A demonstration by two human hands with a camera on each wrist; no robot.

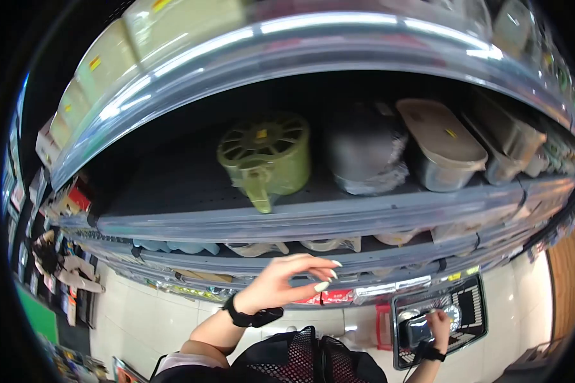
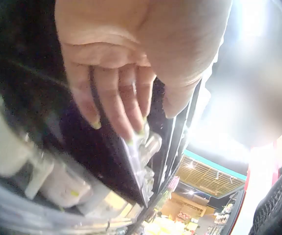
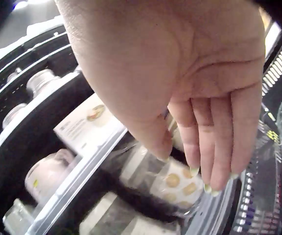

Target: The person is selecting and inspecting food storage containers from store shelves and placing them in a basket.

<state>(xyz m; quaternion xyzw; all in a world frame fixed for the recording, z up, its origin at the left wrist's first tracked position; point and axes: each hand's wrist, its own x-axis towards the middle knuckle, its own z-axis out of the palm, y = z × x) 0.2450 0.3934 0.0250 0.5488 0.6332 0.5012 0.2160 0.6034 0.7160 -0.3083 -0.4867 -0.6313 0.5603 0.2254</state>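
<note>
My left hand is held out in front of the lower shelves, its fingers loosely bent and the thumb apart. Nothing lies in it; the left wrist view shows the bare palm and fingers. Farther right and lower, my right hand overlaps a black shopping basket. Its fingers hang nearly straight with nothing visible between them. Inside the basket are a dark wrapped item and a shiny silvery one. On the shelf ahead stands a green lidded tub with a handle.
Beside the green tub sit a dark plastic-wrapped item and a clear lidded container. A transparent strip runs along the shelf edge. Cartons fill the shelf above. Another person is at far left.
</note>
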